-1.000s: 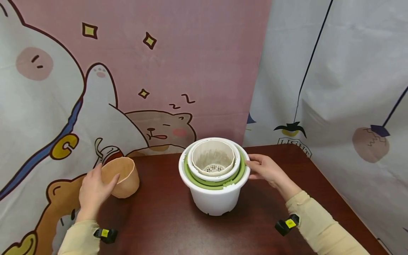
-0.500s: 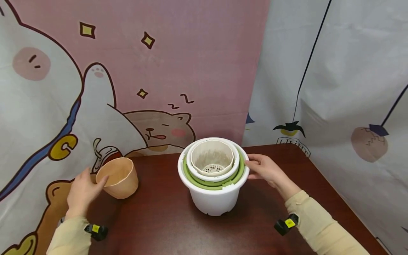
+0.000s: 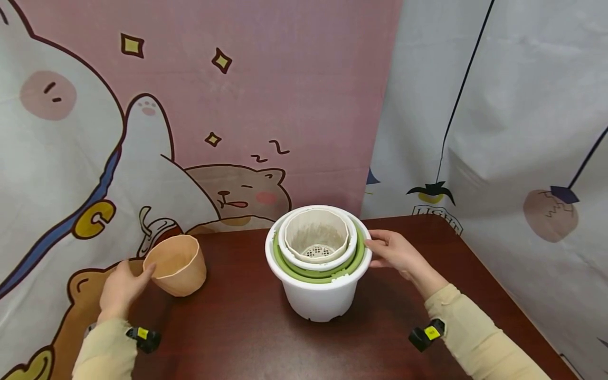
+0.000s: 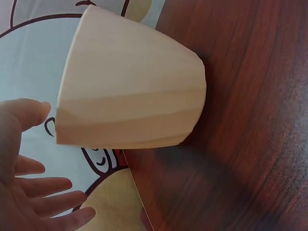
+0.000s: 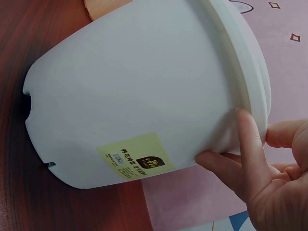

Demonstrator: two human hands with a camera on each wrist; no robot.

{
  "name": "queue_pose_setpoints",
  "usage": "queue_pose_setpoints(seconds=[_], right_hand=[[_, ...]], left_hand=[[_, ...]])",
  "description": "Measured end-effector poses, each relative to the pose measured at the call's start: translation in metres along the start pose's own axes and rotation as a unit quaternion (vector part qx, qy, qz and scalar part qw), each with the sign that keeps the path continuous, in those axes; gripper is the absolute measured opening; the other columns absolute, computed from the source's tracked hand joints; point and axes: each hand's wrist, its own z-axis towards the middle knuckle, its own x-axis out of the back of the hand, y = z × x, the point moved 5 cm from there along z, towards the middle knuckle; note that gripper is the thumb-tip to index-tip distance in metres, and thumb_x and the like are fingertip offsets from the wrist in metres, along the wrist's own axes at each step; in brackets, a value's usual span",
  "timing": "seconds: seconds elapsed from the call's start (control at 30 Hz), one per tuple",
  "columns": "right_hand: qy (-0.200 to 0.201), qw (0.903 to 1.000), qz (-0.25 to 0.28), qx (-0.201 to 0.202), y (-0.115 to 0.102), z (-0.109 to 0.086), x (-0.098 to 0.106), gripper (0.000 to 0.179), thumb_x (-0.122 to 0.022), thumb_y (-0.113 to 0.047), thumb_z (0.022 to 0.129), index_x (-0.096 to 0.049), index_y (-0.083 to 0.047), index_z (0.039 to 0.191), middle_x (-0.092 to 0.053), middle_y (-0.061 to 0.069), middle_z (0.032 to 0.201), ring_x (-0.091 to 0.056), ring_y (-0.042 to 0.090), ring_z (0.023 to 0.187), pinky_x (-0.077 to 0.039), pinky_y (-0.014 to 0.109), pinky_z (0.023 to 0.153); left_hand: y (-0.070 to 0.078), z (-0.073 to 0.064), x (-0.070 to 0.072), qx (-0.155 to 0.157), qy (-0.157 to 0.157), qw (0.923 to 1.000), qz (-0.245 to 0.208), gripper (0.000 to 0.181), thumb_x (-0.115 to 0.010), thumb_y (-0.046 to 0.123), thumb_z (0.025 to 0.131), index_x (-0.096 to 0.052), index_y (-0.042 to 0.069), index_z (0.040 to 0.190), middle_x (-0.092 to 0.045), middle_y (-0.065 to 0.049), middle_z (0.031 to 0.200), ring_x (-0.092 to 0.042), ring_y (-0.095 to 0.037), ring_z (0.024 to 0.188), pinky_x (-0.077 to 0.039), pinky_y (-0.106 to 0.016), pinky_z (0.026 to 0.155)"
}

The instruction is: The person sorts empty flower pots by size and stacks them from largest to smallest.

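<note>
A peach-coloured faceted flower pot (image 3: 179, 266) stands on the table at the left. My left hand (image 3: 120, 291) is just left of its rim, fingers extended and holding nothing; the left wrist view shows a gap between the thumb (image 4: 33, 111) and the pot. At the middle stands a large white flower pot (image 3: 319, 303) with a green pot (image 3: 304, 274) and smaller white ones nested in it. The innermost pot (image 3: 317, 232) has a perforated bottom. My right hand (image 3: 391, 252) pinches the large pot's rim on its right side, with fingers (image 5: 250, 149) under the lip.
The dark red-brown wooden table (image 3: 228, 338) runs back to a pink cartoon-printed cloth (image 3: 304, 95). A pale cloth (image 3: 513, 132) with lamp drawings hangs along the right edge. A yellow label (image 5: 137, 159) is stuck on the large pot's side.
My left hand has let go of the peach pot and drawn back to the left and slightly down. The right hand and the nested pots have stayed put.
</note>
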Motion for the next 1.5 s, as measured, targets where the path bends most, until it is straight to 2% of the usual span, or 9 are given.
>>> queue_pose_setpoints(seconds=[0.3, 0.4, 0.5, 0.53, 0.7, 0.8, 0.93, 1.23, 1.5], right_hand=[[-0.006, 0.9999, -0.001, 0.01, -0.002, -0.001, 0.0, 0.055, -0.057, -0.014, 0.102, -0.036, 0.014, 0.144, -0.058, 0.03, 0.127, -0.067, 0.024, 0.094, -0.06, 0.043, 0.078], [-0.005, 0.9999, 0.0, 0.009, -0.001, 0.0, 0.0, 0.054, -0.057, -0.014, 0.102, -0.037, 0.014, 0.144, -0.058, 0.03, 0.127, -0.067, 0.024, 0.095, -0.06, 0.044, 0.079], [-0.004, 1.0, 0.002, 0.008, -0.001, 0.0, 0.0, 0.055, -0.057, -0.014, 0.102, -0.037, 0.014, 0.144, -0.058, 0.03, 0.127, -0.067, 0.025, 0.096, -0.06, 0.044, 0.079], [-0.005, 1.0, 0.002, 0.008, -0.001, 0.0, 0.0, 0.055, -0.057, -0.014, 0.102, -0.037, 0.014, 0.144, -0.058, 0.03, 0.127, -0.067, 0.025, 0.096, -0.06, 0.044, 0.079], [-0.003, 1.0, 0.001, 0.008, -0.001, 0.0, 0.0, 0.054, -0.058, -0.014, 0.102, -0.037, 0.014, 0.144, -0.059, 0.029, 0.126, -0.068, 0.025, 0.095, -0.06, 0.044, 0.079], [-0.004, 0.9999, 0.006, 0.009, -0.001, 0.0, 0.0, 0.054, -0.057, -0.013, 0.102, -0.037, 0.014, 0.144, -0.059, 0.03, 0.126, -0.068, 0.022, 0.094, -0.06, 0.041, 0.078], [-0.005, 0.9999, 0.012, 0.01, 0.0, 0.001, -0.001, 0.054, -0.056, -0.013, 0.102, -0.036, 0.014, 0.144, -0.058, 0.03, 0.126, -0.068, 0.02, 0.094, -0.061, 0.038, 0.075], [-0.003, 0.9999, 0.013, 0.006, 0.0, 0.0, -0.001, 0.055, -0.057, -0.013, 0.102, -0.036, 0.014, 0.144, -0.057, 0.03, 0.128, -0.068, 0.021, 0.095, -0.061, 0.037, 0.075], [-0.003, 0.9999, 0.013, 0.007, 0.0, 0.0, 0.0, 0.054, -0.057, -0.013, 0.102, -0.037, 0.014, 0.144, -0.059, 0.029, 0.126, -0.068, 0.02, 0.094, -0.061, 0.036, 0.075]], left_hand=[[-0.007, 0.006, -0.004, 0.018, -0.009, 0.9996, -0.018, 0.089, -0.043, 0.052, 0.1, -0.021, -0.025, 0.14, -0.031, -0.05, 0.135, -0.038, -0.064, 0.119, -0.038, -0.071, 0.098], [-0.01, 0.009, -0.006, 0.021, -0.015, 0.9988, -0.041, 0.089, -0.043, 0.051, 0.101, -0.019, -0.025, 0.141, -0.029, -0.052, 0.135, -0.057, -0.057, 0.105, -0.048, -0.065, 0.092], [-0.01, 0.011, -0.009, 0.032, -0.023, 0.9971, -0.066, 0.089, -0.042, 0.049, 0.101, -0.015, -0.025, 0.142, -0.026, -0.053, 0.135, -0.068, -0.047, 0.083, -0.056, -0.058, 0.082], [-0.01, 0.011, -0.01, 0.035, -0.026, 0.9964, -0.073, 0.089, -0.042, 0.048, 0.102, -0.014, -0.026, 0.141, -0.025, -0.054, 0.135, -0.069, -0.044, 0.076, -0.058, -0.056, 0.077], [-0.008, 0.01, -0.013, 0.049, -0.024, 0.9925, -0.109, 0.086, -0.042, 0.044, 0.102, -0.013, -0.027, 0.141, -0.022, -0.054, 0.135, -0.07, -0.039, 0.069, -0.061, -0.045, 0.066], [-0.007, 0.01, -0.015, 0.055, -0.032, 0.9874, -0.145, 0.084, -0.041, 0.041, 0.102, -0.01, -0.027, 0.141, -0.029, -0.054, 0.132, -0.07, -0.036, 0.069, -0.062, -0.042, 0.061], [-0.007, 0.011, -0.02, 0.063, -0.052, 0.979, -0.187, 0.081, -0.038, 0.037, 0.102, -0.007, -0.026, 0.142, -0.035, -0.053, 0.126, -0.07, -0.034, 0.072, -0.062, -0.043, 0.065], [-0.004, 0.013, -0.027, 0.064, -0.074, 0.9674, -0.233, 0.068, -0.032, 0.029, 0.103, -0.017, -0.026, 0.142, -0.039, -0.05, 0.125, -0.071, -0.031, 0.071, -0.062, -0.044, 0.067], [-0.004, 0.013, -0.028, 0.055, -0.08, 0.9637, -0.249, 0.06, -0.033, 0.02, 0.099, -0.025, -0.028, 0.134, -0.047, -0.048, 0.114, -0.071, -0.03, 0.067, -0.062, -0.046, 0.067]])
